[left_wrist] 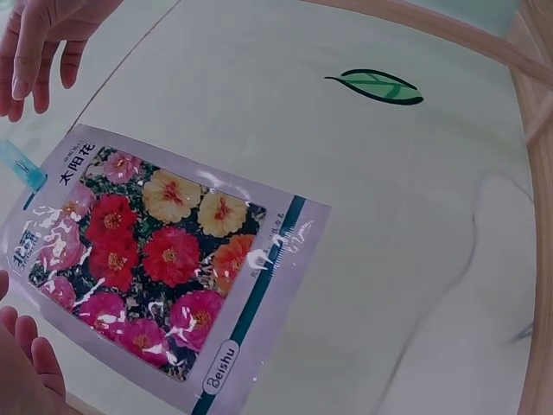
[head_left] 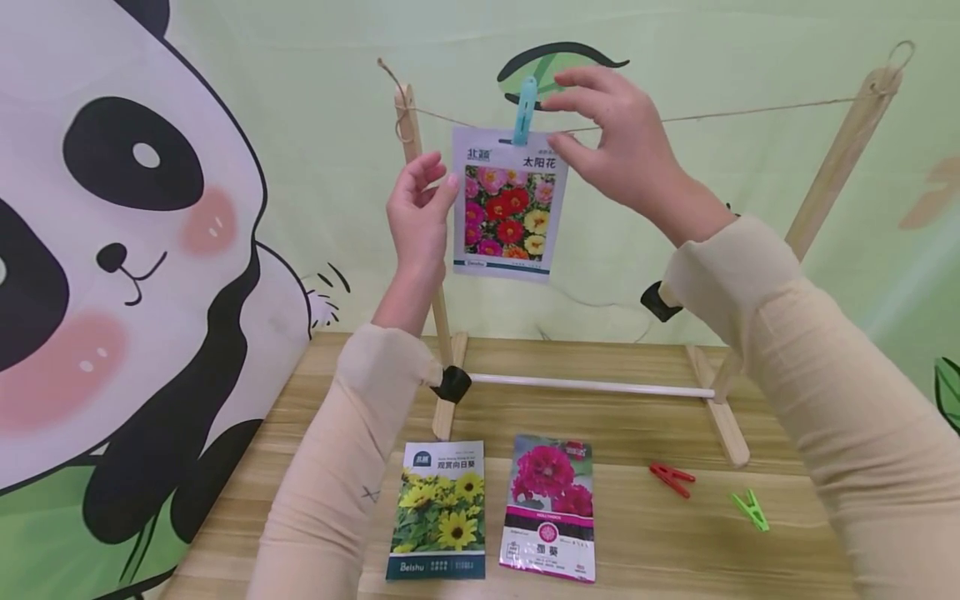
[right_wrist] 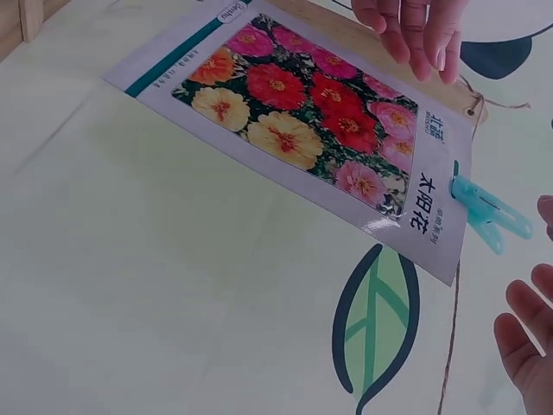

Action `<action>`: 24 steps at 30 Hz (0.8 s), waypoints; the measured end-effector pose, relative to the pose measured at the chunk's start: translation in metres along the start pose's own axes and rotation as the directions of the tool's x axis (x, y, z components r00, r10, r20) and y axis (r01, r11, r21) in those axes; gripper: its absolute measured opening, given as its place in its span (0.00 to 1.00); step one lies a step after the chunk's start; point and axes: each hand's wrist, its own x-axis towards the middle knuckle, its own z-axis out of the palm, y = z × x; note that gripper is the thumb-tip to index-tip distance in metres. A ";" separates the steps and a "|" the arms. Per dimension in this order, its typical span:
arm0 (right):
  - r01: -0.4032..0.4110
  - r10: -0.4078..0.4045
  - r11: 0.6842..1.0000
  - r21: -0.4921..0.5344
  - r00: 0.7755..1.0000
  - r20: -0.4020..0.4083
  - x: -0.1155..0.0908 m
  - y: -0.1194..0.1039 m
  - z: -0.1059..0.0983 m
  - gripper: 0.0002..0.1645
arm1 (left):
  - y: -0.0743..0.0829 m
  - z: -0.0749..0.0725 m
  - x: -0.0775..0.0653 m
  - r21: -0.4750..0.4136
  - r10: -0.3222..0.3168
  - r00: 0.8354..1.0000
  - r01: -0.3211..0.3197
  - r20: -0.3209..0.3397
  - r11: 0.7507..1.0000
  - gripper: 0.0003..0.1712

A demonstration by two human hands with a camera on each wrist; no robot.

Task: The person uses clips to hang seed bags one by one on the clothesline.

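Note:
A seed packet [head_left: 510, 208] with red, pink and yellow flowers hangs from the twine [head_left: 750, 110]. A light-blue clothespin [head_left: 525, 111] clips its top edge. My left hand [head_left: 420, 212] is beside the packet's left edge with relaxed fingers; whether the thumb touches it, I cannot tell. Just right of the clothespin, my right hand [head_left: 618, 137] has its thumb and fingers spread, and in the right wrist view those fingers [right_wrist: 529, 303] stand apart from the clothespin [right_wrist: 491, 212]. The left wrist view shows the packet [left_wrist: 164, 259] from the front, with both hands holding nothing.
Wooden posts [head_left: 843, 158] hold the twine, joined low by a white rod [head_left: 585, 384]. On the wooden table [head_left: 630, 517] lie a yellow sunflower packet [head_left: 437, 510], a pink hollyhock packet [head_left: 549, 508], a red clothespin [head_left: 672, 479] and a green clothespin [head_left: 750, 510]. Behind hangs a panda-printed backdrop [head_left: 322, 108].

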 end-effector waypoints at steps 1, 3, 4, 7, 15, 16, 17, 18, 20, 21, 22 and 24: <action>0.010 -0.010 1.000 -0.005 1.000 0.004 -0.002 0.000 0.000 0.16 | -0.001 -0.001 0.000 0.004 0.001 1.000 -0.001 0.002 1.000 0.19; 0.029 -0.029 1.000 -0.007 0.999 0.013 -0.005 0.000 0.001 0.16 | -0.002 -0.003 -0.001 0.008 -0.004 1.000 0.004 0.002 1.000 0.18; 0.037 -0.036 0.999 -0.011 0.999 0.021 -0.007 0.000 0.001 0.15 | -0.003 -0.004 -0.001 0.009 -0.007 1.000 0.007 0.002 1.000 0.18; 0.050 -0.050 0.999 -0.020 0.998 0.039 -0.011 0.000 0.003 0.15 | -0.004 -0.007 -0.001 0.013 -0.017 1.000 0.016 0.007 1.000 0.18; 0.057 -0.054 0.998 -0.034 0.996 0.065 -0.018 0.000 0.005 0.14 | -0.008 -0.012 -0.004 0.033 -0.010 1.000 0.009 0.028 0.999 0.18; 0.060 -0.058 0.998 -0.036 0.996 0.067 -0.019 -0.001 0.005 0.14 | -0.008 -0.012 -0.004 0.038 -0.012 0.999 0.011 0.030 0.999 0.18; 0.065 -0.063 0.997 -0.036 0.996 0.069 -0.020 -0.001 0.005 0.14 | -0.009 -0.012 -0.005 0.043 -0.013 0.999 0.011 0.033 0.999 0.18; 0.072 -0.069 0.997 -0.037 0.995 0.070 -0.021 -0.001 0.006 0.14 | -0.009 -0.013 -0.005 0.046 -0.015 0.999 0.014 0.035 0.999 0.18; 0.089 -0.086 0.995 -0.036 0.994 0.070 -0.022 -0.001 0.006 0.13 | -0.010 -0.014 -0.005 0.055 -0.022 0.999 0.020 0.038 0.998 0.18; 0.096 -0.093 0.995 -0.036 0.993 0.072 -0.023 -0.001 0.006 0.13 | -0.010 -0.014 -0.006 0.062 -0.024 0.999 0.021 0.040 0.998 0.18; 0.103 -0.100 0.994 -0.036 0.992 0.074 -0.024 -0.001 0.006 0.13 | -0.010 -0.015 -0.006 0.066 -0.028 0.999 0.025 0.041 0.998 0.18; 0.116 -0.113 0.993 -0.035 0.990 0.080 -0.026 -0.001 0.006 0.13 | -0.011 -0.016 -0.007 0.082 -0.031 0.998 0.027 0.048 0.996 0.19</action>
